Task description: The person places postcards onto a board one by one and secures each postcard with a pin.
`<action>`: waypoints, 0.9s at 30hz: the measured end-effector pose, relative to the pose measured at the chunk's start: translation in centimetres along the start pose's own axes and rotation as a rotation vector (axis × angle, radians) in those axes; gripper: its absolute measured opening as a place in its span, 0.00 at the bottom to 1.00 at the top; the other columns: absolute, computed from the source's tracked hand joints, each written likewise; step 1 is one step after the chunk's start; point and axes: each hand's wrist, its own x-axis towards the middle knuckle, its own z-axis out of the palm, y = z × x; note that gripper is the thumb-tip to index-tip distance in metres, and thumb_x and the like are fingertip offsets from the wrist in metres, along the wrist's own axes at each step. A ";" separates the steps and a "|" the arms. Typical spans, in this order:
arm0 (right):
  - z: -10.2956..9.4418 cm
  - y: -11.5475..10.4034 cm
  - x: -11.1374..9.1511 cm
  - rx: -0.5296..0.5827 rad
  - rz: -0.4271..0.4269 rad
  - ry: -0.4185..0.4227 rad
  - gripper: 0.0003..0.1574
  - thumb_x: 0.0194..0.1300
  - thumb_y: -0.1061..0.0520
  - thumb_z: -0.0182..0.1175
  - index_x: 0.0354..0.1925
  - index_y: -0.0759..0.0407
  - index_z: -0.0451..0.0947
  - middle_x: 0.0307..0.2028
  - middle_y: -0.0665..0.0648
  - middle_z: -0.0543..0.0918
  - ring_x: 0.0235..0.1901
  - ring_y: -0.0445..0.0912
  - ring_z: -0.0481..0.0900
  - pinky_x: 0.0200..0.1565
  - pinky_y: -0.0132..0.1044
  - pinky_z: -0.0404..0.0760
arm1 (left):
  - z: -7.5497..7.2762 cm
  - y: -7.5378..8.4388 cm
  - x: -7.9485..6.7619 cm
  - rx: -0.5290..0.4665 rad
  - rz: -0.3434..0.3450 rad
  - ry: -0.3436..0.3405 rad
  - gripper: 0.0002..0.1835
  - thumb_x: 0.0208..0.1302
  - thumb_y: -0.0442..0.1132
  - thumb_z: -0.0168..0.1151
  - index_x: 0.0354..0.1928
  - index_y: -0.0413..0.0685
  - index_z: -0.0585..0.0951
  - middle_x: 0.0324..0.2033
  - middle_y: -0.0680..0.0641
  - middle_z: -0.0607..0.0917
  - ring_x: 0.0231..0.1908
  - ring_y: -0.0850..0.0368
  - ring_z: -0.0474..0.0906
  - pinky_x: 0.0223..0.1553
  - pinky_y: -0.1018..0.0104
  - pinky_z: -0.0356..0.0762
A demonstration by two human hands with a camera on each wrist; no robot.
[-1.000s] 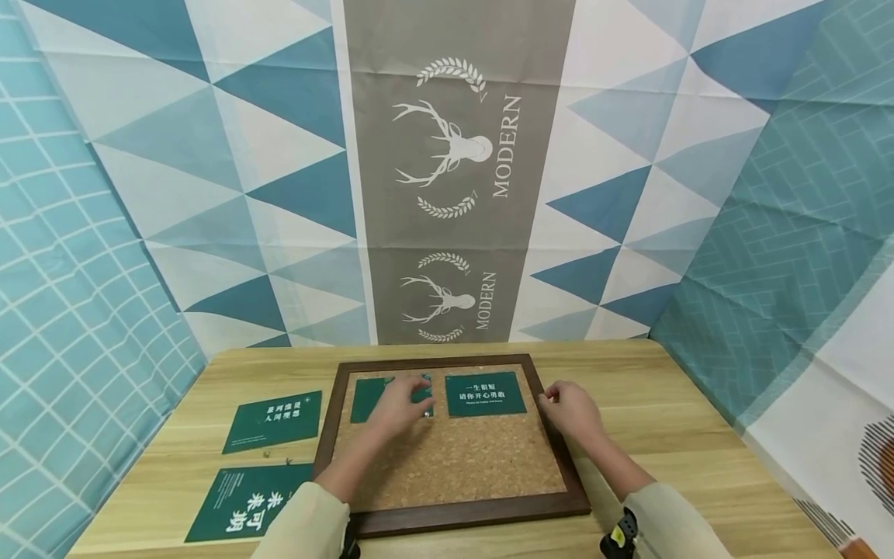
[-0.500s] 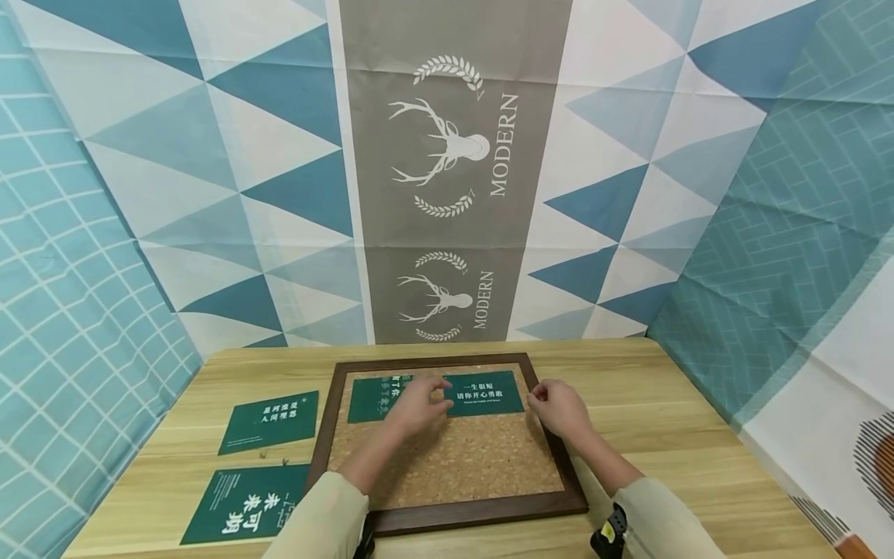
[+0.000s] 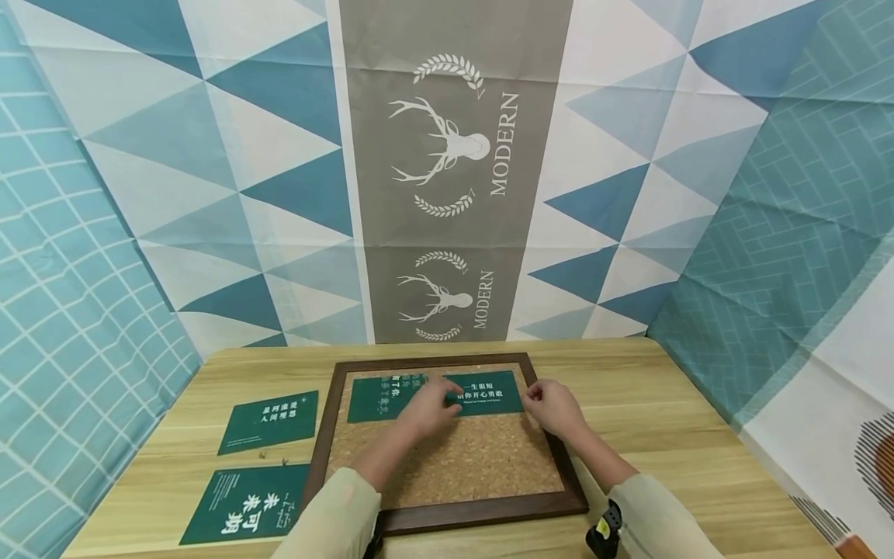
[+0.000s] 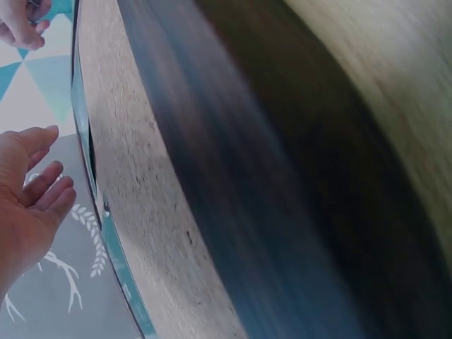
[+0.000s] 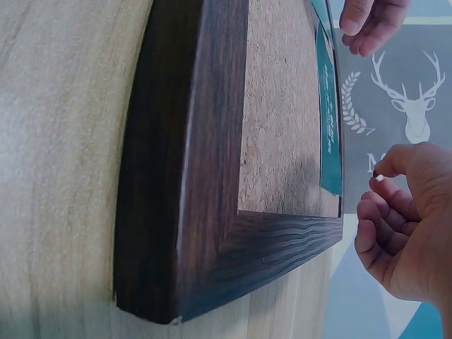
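A cork board (image 3: pixel 461 458) in a dark wooden frame lies on the table. Two green cards with white lettering are at its far side: the left card (image 3: pixel 370 400) and the right card (image 3: pixel 489 388). My left hand (image 3: pixel 427 404) is over the right card's left end, thumb and fingers apart and holding nothing; in the left wrist view its palm (image 4: pixel 25 219) shows. Beside the right card's right edge, my right hand (image 3: pixel 555 407) pinches a small pin (image 5: pixel 379 178) between thumb and index fingertip. The pin is mostly hidden by the fingers.
Two more green cards, an upper card (image 3: pixel 268 423) and a lower card (image 3: pixel 240 505), lie on the wooden table (image 3: pixel 670 435) left of the frame. Small metallic pieces (image 3: pixel 263 454) sit between them. Patterned cloth (image 3: pixel 447 155) hangs behind.
My left hand has moved right, from the left card's right end to the right card's left end. My right hand has shifted slightly left, closer to the right card's edge.
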 end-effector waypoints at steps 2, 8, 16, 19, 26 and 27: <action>0.1 0.0 0.1 0.012 0.002 -0.006 0.09 0.63 0.57 0.58 0.35 0.62 0.79 0.25 0.54 0.79 0.20 0.42 0.70 0.24 0.34 0.69 | 0.1 0.1 0.1 0.012 0.002 -0.013 0.16 0.63 0.38 0.59 0.51 0.40 0.79 0.55 0.38 0.76 0.59 0.42 0.71 0.59 0.49 0.70; 0.2 0.3 0.4 0.039 0.017 -0.016 0.09 0.62 0.56 0.58 0.34 0.62 0.79 0.25 0.53 0.79 0.20 0.42 0.70 0.23 0.33 0.68 | 0.3 0.3 0.3 0.046 0.006 -0.011 0.14 0.64 0.38 0.59 0.50 0.42 0.80 0.53 0.40 0.78 0.58 0.43 0.71 0.60 0.50 0.69; 0.2 0.4 0.6 0.088 0.011 -0.031 0.08 0.62 0.58 0.58 0.33 0.63 0.79 0.24 0.54 0.79 0.19 0.43 0.70 0.22 0.34 0.69 | 0.6 0.5 0.6 0.071 0.023 -0.023 0.14 0.63 0.38 0.59 0.49 0.42 0.81 0.50 0.42 0.79 0.56 0.45 0.73 0.57 0.51 0.71; 0.3 0.4 0.5 0.097 0.015 -0.036 0.09 0.61 0.58 0.58 0.33 0.64 0.79 0.24 0.54 0.79 0.19 0.43 0.71 0.22 0.34 0.69 | 0.8 0.5 0.6 0.079 0.016 -0.038 0.13 0.63 0.39 0.59 0.48 0.43 0.81 0.50 0.42 0.79 0.55 0.45 0.73 0.58 0.50 0.71; 0.5 0.5 0.6 0.123 0.033 -0.049 0.09 0.62 0.58 0.57 0.34 0.64 0.79 0.25 0.55 0.79 0.20 0.42 0.71 0.22 0.33 0.70 | 1.2 0.3 0.7 0.092 0.024 -0.040 0.13 0.63 0.38 0.59 0.48 0.43 0.81 0.48 0.43 0.79 0.53 0.46 0.74 0.56 0.52 0.72; 0.5 0.5 0.6 0.124 0.036 -0.051 0.09 0.62 0.58 0.57 0.34 0.64 0.79 0.25 0.55 0.79 0.19 0.42 0.71 0.22 0.33 0.70 | 1.3 0.3 0.7 0.097 0.025 -0.041 0.13 0.63 0.38 0.59 0.48 0.43 0.81 0.48 0.44 0.79 0.53 0.46 0.74 0.56 0.52 0.72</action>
